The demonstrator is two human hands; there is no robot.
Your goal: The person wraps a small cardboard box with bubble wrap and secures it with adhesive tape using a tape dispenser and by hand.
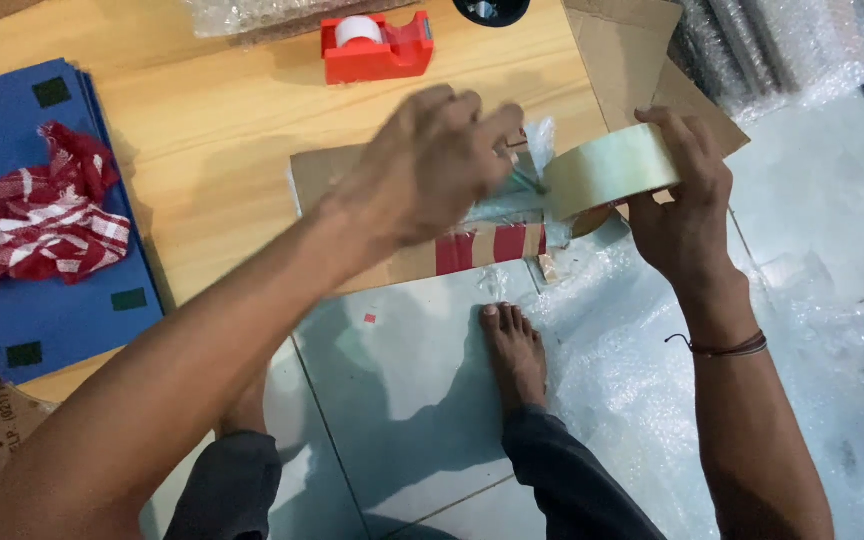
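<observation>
My right hand (687, 205) grips a wide roll of clear packing tape (607, 170) above the right end of a flat cardboard piece (412, 262). My left hand (430, 165) hovers blurred over that cardboard, its fingers closed near a stretched strip of tape (512, 205); whether it pinches the tape end I cannot tell. The cardboard carries a red tape patch (487, 247) and lies at the edge of a low wooden table (222, 140).
A red tape dispenser (377, 45) sits at the table's far side. A stack of blue sheets (42, 310) with a red-and-white cloth (47, 215) lies at left. Bubble wrap (652, 380) covers the tiled floor at right, by my bare foot (514, 350). More cardboard (627, 55) lies beyond.
</observation>
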